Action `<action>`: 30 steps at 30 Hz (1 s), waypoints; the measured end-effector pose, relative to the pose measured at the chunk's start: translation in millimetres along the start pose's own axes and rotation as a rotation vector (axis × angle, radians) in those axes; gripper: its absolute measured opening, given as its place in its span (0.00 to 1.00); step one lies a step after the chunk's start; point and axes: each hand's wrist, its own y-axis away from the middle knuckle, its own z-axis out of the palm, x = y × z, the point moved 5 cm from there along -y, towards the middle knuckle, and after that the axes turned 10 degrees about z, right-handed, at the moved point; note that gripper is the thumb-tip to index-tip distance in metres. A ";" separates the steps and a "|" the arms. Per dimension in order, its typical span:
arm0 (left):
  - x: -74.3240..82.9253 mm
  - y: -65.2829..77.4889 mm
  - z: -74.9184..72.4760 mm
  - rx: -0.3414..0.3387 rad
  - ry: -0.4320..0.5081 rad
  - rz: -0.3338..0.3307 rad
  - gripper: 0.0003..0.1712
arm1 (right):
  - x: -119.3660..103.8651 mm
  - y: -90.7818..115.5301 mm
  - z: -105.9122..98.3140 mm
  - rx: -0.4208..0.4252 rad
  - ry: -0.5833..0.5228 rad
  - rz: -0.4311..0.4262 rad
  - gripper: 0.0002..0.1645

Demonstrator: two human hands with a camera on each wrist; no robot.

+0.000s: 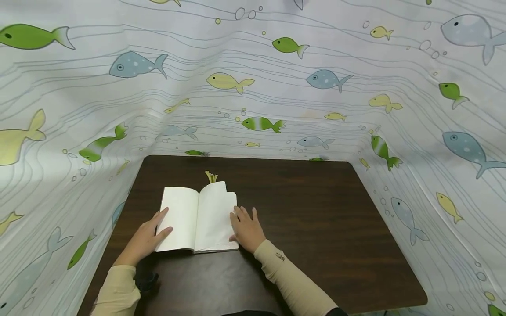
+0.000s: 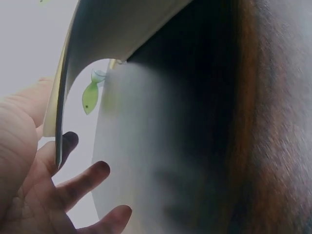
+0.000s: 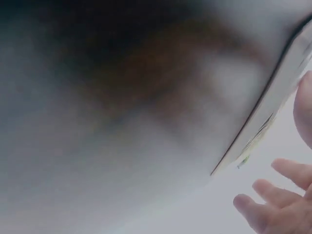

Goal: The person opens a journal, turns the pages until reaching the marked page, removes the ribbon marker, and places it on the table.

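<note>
An open notebook [image 1: 215,219] with blank white pages lies on the left part of the table. Its left side is held by my left hand [image 1: 148,237], thumb on the page. In the left wrist view the fingers of that hand reach under the lifted cover [image 2: 66,83]. At the right edge of the notebook is my right hand [image 1: 248,230], with loosely spread fingers and thumb beside the page; the right wrist view shows these fingers [image 3: 268,204] extended near the page block [image 3: 265,109]. A right-hand page has a notched upper corner. Yellowish strips [image 1: 211,177] stick out at the top.
The dark brown wooden table [image 1: 316,228] has rounded corners and stretches away to the right. A white curtain [image 1: 276,101] printed with fish surrounds its back and sides. A dark object [image 1: 145,281] is at the left wrist.
</note>
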 end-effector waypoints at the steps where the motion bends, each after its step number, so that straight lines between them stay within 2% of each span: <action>1: 0.7 -0.6 0.0 0.003 -0.001 0.000 0.43 | 0.0 -0.5 0.0 0.005 0.005 0.014 0.51; 3: 2.2 -1.9 -0.3 0.007 -0.004 -0.002 0.43 | -1.0 -2.1 -0.1 0.006 -0.004 0.033 0.55; 5: 3.4 -2.8 -0.7 0.007 -0.006 -0.007 0.43 | -3.8 -4.2 -2.1 -0.007 -0.075 0.038 0.56; 7: 5.0 -3.0 -1.2 0.012 -0.006 -0.007 0.43 | -8.9 -6.5 -5.9 -0.040 -0.234 0.030 0.55; 10: 6.3 -1.6 -1.2 0.014 0.011 -0.015 0.40 | -21.9 -9.4 -14.5 -0.116 -0.561 -0.026 0.50; 12: 8.3 -0.9 -1.3 0.030 0.031 -0.022 0.37 | -34.1 -10.6 -20.0 -0.176 -0.708 -0.088 0.47; 13: 9.5 -1.0 -1.0 0.040 0.044 -0.023 0.35 | -40.9 -11.1 -22.3 -0.208 -0.746 -0.123 0.46; 16: 14.3 -1.3 -0.8 0.073 0.080 -0.044 0.32 | -62.1 -11.3 -26.5 -0.258 -0.723 -0.228 0.44; 21: 18.7 -0.9 -1.2 0.092 0.157 -0.106 0.34 | -92.4 -12.6 -24.8 -0.203 -0.534 -0.364 0.39; 25: 18.1 -1.4 -3.9 0.085 0.123 -0.128 0.41 | -102.5 -13.3 -24.7 -0.180 -0.455 -0.399 0.37; 30: 11.2 -1.1 0.4 0.075 0.076 -0.110 0.49 | -97.3 -14.4 -22.9 -0.231 -0.442 -0.391 0.35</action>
